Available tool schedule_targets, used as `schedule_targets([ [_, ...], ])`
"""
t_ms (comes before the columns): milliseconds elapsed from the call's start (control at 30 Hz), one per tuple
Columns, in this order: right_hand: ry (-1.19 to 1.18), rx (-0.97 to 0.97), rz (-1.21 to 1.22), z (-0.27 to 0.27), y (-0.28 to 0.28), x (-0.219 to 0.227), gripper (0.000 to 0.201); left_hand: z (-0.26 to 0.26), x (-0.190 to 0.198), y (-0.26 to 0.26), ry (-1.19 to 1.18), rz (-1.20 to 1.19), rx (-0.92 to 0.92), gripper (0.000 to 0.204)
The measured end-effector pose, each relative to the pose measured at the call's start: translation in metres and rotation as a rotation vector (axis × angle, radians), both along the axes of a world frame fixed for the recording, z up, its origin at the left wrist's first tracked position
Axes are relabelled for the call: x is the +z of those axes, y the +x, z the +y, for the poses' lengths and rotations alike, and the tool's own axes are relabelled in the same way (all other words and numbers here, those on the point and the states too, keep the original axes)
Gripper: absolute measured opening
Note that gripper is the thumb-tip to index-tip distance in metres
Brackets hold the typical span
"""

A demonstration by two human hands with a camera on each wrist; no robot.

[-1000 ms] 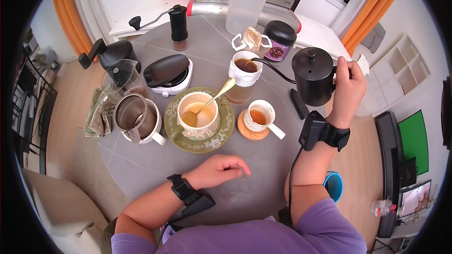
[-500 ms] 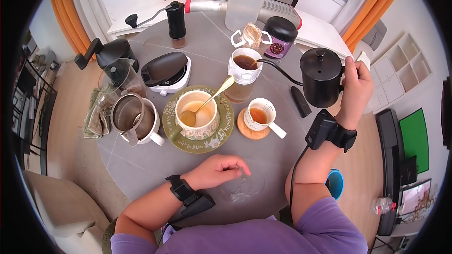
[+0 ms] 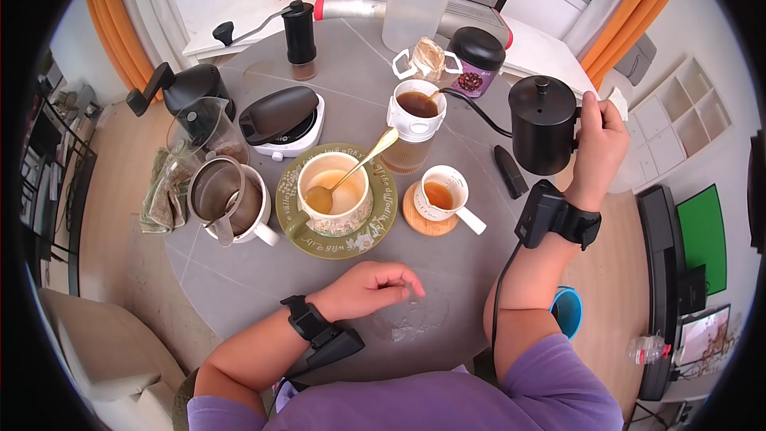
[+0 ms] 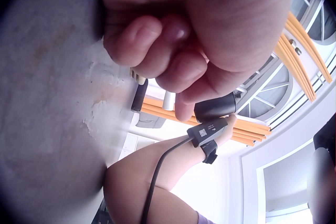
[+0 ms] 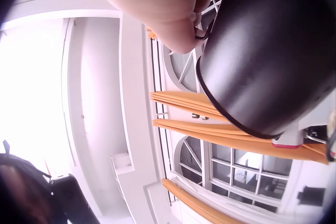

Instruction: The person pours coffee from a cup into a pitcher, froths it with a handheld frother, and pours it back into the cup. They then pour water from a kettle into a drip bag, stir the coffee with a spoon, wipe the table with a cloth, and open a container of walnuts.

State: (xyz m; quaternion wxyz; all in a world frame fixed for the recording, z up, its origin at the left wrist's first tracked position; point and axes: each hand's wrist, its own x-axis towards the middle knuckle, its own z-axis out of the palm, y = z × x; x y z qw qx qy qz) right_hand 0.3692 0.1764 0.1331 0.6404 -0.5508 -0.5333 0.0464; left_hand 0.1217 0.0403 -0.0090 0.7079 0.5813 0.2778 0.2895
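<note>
In the head view my right hand [image 3: 602,148] grips the handle of a black gooseneck kettle [image 3: 542,128], held up at the right of the table. Its thin spout reaches left to the rim of a white dripper [image 3: 415,124], which holds dark brown liquid and sits on a ribbed clear glass [image 3: 407,157]. The kettle's dark body [image 5: 268,56] fills much of the right wrist view. My left hand [image 3: 367,291] rests idle near the table's front, its fingers loosely curled around nothing. Close by stands a small white handled cup [image 3: 441,195] of amber liquid on a wooden coaster [image 3: 427,222].
A green saucer [image 3: 375,239] bears a cup [image 3: 339,219] with a gold spoon [image 3: 363,160]. At left are a mug [image 3: 259,219] with a metal strainer [image 3: 227,191], a scale [image 3: 307,132] and a glass pitcher [image 3: 215,132]. Behind the dripper stand a purple-labelled jar [image 3: 476,64] and plastic jug [image 3: 415,8].
The kettle and my right hand have shifted right, then slightly up. The spout tip stays at the dripper. My left hand has hardly moved.
</note>
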Motion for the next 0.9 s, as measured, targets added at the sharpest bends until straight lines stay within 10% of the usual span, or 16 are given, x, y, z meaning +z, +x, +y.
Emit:
schedule_targets([
  [900,-0.035,0.079,0.033,-0.005,-0.007,0.002,0.027,0.001,0.0,0.0,0.012,0.015,-0.006,0.016],
])
